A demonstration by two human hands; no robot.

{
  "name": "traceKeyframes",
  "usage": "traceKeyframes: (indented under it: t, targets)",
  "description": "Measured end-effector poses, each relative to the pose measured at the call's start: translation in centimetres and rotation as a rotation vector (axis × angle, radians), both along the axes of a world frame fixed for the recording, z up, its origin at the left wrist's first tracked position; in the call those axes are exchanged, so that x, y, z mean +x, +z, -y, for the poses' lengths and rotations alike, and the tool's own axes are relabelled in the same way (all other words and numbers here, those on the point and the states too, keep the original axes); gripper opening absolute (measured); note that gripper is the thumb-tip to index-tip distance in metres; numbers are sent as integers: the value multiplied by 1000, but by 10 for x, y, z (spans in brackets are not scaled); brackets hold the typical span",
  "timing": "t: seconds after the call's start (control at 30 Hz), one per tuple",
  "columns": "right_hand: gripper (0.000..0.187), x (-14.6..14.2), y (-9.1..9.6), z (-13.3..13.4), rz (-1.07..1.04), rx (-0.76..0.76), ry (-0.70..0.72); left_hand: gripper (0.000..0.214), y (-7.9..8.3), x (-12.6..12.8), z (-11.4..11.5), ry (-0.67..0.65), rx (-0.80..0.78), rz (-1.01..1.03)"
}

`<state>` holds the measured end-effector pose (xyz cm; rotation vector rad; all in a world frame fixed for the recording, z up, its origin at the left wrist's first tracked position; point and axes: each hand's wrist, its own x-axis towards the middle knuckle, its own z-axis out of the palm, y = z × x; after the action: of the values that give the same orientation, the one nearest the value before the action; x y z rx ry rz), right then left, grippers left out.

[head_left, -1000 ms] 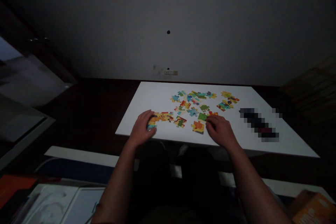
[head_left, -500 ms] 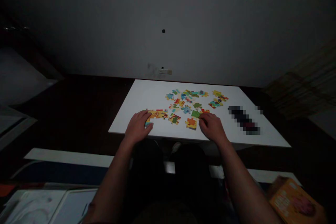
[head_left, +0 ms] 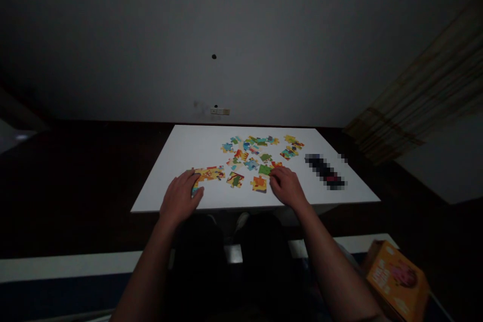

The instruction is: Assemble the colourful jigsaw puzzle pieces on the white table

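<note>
Logging this view from my remote seat, item by item, with the head camera looking down on a white board (head_left: 181, 161) set on a dark table (head_left: 75, 186).

Item one: left hand (head_left: 179, 198), lower left of centre, resting at the left end of a joined strip of jigsaw pieces (head_left: 209, 173). Its fingers (head_left: 190, 181) curve down close together, tips on the strip's end, with a small teal piece (head_left: 194, 190) showing beneath them. I cannot tell whether they grip anything or only press.

Item two: right hand (head_left: 287, 186), lower centre right, its digits bent and close together, tips against a green piece (head_left: 265, 169). Here too I cannot tell if there is a grip.

Item three: loose jigsaw pieces (head_left: 249, 151), scattered across the upper middle of the board, with an orange piece (head_left: 259, 183) and a red-and-green piece (head_left: 235, 179) lying between the hands.

Item four: a pixelated object (head_left: 324, 171) on the board's right side, too blurred to name.

Item five: an orange box (head_left: 396, 282) at lower right, off the board.

Item six: a wall plate (head_left: 220, 111) on the back wall, and a curtain (head_left: 415, 95) at far right.

Handling note: thin flat pieces like these answer best to light fingertip pressure, slid along the board rather than lifted, with one hand steadying the strip so its joints stay closed.
</note>
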<state>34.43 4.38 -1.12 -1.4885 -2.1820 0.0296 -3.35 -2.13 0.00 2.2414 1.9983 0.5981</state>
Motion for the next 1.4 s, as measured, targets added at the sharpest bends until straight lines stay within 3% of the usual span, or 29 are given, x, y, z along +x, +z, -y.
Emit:
traceKeyframes:
  t: [0.47,0.8,1.4]
  targets:
    - [19,1,1,1,-22,-13,-14,48,5,4,0,7,-20,-23]
    - [20,12,-5,3,-144,33,-141,49,2,3,-5,-4,-23,-110]
    - [21,12,-5,2,-219,-14,-114,50,2,4,-4,-1,-13,-113]
